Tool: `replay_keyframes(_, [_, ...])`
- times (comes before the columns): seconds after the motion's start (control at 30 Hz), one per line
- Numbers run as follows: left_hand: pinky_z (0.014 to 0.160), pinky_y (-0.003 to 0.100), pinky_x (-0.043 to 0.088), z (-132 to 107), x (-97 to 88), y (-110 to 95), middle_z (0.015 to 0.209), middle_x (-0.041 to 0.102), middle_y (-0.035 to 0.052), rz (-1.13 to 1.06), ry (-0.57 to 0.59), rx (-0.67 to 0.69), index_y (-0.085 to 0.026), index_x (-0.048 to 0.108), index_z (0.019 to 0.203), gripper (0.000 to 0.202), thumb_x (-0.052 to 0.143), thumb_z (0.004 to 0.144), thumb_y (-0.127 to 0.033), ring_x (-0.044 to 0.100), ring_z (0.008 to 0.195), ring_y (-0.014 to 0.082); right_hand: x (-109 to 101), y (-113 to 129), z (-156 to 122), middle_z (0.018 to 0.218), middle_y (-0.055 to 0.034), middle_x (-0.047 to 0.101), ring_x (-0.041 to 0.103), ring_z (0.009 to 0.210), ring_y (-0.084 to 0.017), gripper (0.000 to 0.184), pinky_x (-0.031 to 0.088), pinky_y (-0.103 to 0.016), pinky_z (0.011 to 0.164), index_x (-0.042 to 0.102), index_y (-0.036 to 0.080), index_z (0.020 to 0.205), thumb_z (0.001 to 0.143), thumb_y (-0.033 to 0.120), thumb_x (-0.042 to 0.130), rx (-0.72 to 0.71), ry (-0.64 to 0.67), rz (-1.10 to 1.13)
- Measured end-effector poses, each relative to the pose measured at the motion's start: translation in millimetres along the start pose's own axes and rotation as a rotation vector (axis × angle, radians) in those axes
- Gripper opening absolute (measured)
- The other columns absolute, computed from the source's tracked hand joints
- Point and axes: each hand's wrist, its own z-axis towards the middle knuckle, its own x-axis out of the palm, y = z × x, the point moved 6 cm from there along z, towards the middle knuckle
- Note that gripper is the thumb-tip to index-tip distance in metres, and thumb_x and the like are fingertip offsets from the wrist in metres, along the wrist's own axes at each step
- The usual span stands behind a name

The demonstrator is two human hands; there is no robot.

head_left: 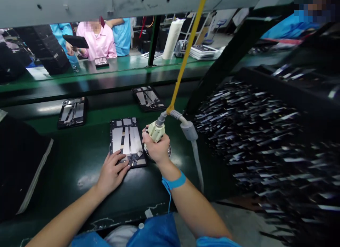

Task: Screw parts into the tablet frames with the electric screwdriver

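My right hand (158,148) is wrapped round the pale cream body of an electric screwdriver (156,131), which points down. Its tip is hidden behind the hand. Part of a round dish (170,151) shows below it, its contents mostly covered. Just left of it, an opened tablet (135,141) lies on the green bench with its inner metal plates and ribbon cables facing up. My left hand (113,171) rests on the tablet's near left corner, fingers spread. A blue strap (174,182) circles my right wrist.
A yellow cord (187,52) and a grey cable (195,151) run from the screwdriver. Two more opened tablets (72,111) (148,97) lie farther back. Many stacked dark parts (255,133) crowd the right; a black stack (18,165) stands left. A co-worker in pink (99,45) is across the bench.
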Motion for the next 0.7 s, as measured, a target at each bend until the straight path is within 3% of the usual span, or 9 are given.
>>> replay_keyframes(0.4, [0.106,0.059,0.049,-1,7.2,10,0.124,0.073,0.0095,-0.019,0.023,-0.039,-0.028,0.079,0.109,0.019,0.062,0.101,-0.029,0.062,0.129,0.0329,-6,-5,6,0.09,-0.0033,0.074,0.067,0.065,-0.017,0.023,0.058,-0.033,0.063,0.068,0.021,0.099,0.082,0.036,0.074,0.043,-0.051,0.013])
replay_keyframes(0.7, [0.111,0.06,0.046,-1,7.8,4,0.124,0.073,0.0104,-0.019,0.0,-0.025,-0.026,0.078,0.11,0.02,0.062,0.099,-0.023,0.061,0.132,0.0326,-2,0,7,0.077,-0.0011,0.071,0.062,0.056,-0.014,0.023,0.056,-0.031,0.061,0.066,0.018,0.096,0.081,0.033,0.074,0.061,-0.051,0.017])
